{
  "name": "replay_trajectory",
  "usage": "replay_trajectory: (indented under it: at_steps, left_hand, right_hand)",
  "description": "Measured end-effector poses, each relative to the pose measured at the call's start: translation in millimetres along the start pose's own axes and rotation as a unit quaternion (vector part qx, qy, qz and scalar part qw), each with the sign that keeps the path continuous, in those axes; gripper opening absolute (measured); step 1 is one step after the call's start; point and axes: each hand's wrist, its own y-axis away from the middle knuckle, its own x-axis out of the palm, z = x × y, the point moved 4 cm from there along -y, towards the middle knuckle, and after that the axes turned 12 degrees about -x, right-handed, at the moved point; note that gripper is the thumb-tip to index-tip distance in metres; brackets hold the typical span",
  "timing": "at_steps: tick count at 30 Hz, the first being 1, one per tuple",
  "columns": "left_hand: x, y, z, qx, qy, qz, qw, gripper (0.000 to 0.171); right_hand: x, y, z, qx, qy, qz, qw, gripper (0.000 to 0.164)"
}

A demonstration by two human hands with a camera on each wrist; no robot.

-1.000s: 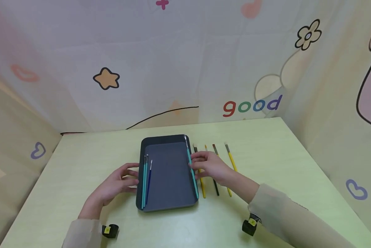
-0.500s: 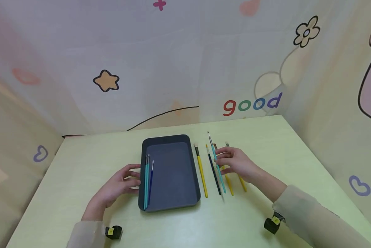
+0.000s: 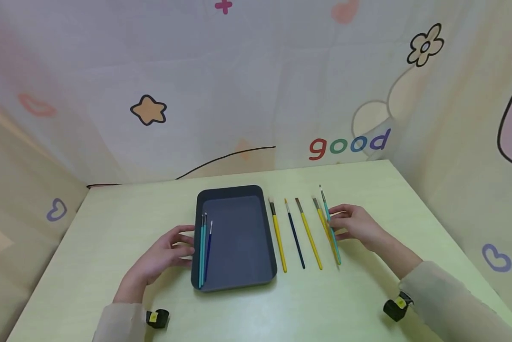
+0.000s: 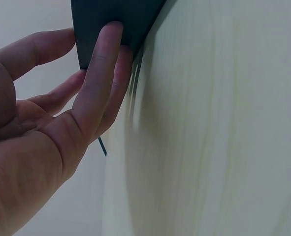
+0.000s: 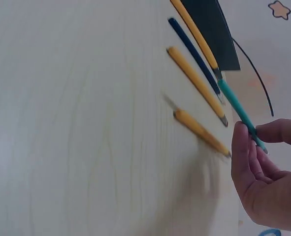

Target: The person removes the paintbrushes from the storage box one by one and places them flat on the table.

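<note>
In the head view, my right hand (image 3: 358,227) pinches a turquoise paintbrush (image 3: 334,237) between thumb and fingertips. Its bristles point away from me, and it overlaps the rightmost yellow paintbrush (image 3: 321,213) lying on the table. The right wrist view shows the turquoise handle (image 5: 236,103) raised off the surface. Fingers of my left hand (image 3: 166,251) touch the left outer wall of a dark grey tray (image 3: 238,283); the left wrist view has their tips against that wall (image 4: 98,19). Two turquoise paintbrushes (image 3: 202,251) and a dark blue one (image 3: 208,251) lie along the tray's left side.
Right of the tray, a thick yellow paintbrush (image 3: 278,237), a navy one (image 3: 296,235) and another yellow one (image 3: 309,235) lie spaced in a row. The pale table (image 3: 247,318) meets a printed cloth backdrop (image 3: 238,95) at its rear edge.
My right hand has carried the turquoise paintbrush from the tray's right edge rightward, past the row of paintbrushes to its far right. The left hand has stayed at the tray's side.
</note>
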Motion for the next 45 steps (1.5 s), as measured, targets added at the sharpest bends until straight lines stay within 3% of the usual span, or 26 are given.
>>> replay_trajectory:
  at_steps: [11, 29, 39, 45]
  left_hand:
    - [-2.4, 0.2, 2.0, -0.006, 0.003, -0.006, 1.0, 0.059]
    - [0.0, -0.5, 0.4, -0.001, 0.014, 0.01, 0.9999, 0.062]
    - [-1.8, -2.6, 0.9, -0.004, 0.01, 0.007, 0.9999, 0.062]
    - [-1.2, -3.1, 0.2, -0.005, 0.008, 0.006, 0.9999, 0.063]
  right_hand:
    - [-27.8, -1.6, -15.1, 0.001, 0.088, -0.002, 0.996, 0.043]
    - [-21.3, -11.6, -14.2, -0.021, 0.224, 0.007, 0.974, 0.031]
    - [-23.8, -11.9, -9.0, -0.016, 0.244, 0.023, 0.969, 0.035]
    - [-23.0, -13.3, 2.6, -0.043, 0.226, 0.006, 0.973, 0.033]
